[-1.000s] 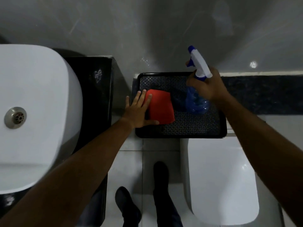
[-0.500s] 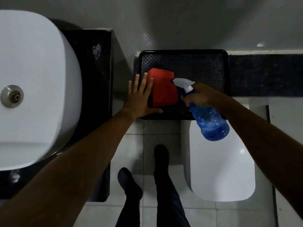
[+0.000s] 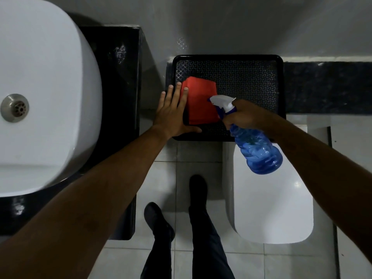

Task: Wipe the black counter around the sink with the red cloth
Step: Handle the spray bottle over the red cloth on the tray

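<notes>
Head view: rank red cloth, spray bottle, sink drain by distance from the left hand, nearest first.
1. Red cloth: in the black tray, under the fingertips of the left hand.
2. Spray bottle: to the right, held in the right hand.
3. Sink drain: far left, in the white basin.

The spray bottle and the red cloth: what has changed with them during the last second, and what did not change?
The right hand lifted the spray bottle off the black tray, where it stood upright, and tipped it so the nozzle points at the red cloth and the body hangs toward the person. The grip never let go. The left hand stayed flat, fingertips on the cloth's left edge; the cloth stayed on the tray.
</notes>
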`<state>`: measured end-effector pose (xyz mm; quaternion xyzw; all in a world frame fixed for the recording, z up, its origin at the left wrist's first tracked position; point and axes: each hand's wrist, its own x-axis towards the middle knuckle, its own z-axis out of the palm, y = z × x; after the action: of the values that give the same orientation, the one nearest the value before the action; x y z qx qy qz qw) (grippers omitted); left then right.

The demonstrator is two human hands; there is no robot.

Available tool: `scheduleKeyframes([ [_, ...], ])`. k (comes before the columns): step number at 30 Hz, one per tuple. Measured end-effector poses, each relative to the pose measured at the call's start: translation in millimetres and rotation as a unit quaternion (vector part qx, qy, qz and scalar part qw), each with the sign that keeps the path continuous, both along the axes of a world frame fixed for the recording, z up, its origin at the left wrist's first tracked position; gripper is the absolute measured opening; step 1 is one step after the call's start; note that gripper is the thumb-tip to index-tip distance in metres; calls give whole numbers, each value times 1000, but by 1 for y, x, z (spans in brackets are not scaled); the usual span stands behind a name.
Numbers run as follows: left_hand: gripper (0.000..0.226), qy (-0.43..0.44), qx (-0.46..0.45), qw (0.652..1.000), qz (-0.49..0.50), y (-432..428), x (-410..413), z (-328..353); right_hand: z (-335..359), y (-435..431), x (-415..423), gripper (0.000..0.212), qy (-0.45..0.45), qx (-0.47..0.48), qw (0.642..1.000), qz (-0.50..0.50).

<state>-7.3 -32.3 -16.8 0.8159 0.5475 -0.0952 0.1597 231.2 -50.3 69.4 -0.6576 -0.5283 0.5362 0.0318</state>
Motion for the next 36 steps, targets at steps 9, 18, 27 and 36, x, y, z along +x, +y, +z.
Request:
scheduleKeyframes([
  [9,147,9,-2,1000,12,-1,2,3,6,15,-2,21,-28,33,999,-12],
  [18,147,12,-2,1000,12,-2,2,4,5,9,11,22,-38,57,997,-43],
  [27,148,11,-14,1000,14,-1,4,5,-8,-22,17,17,-52,25,998,5],
  [36,148,14,-13,1000,17,-2,4,4,-6,-23,-5,15,-31,46,998,18],
])
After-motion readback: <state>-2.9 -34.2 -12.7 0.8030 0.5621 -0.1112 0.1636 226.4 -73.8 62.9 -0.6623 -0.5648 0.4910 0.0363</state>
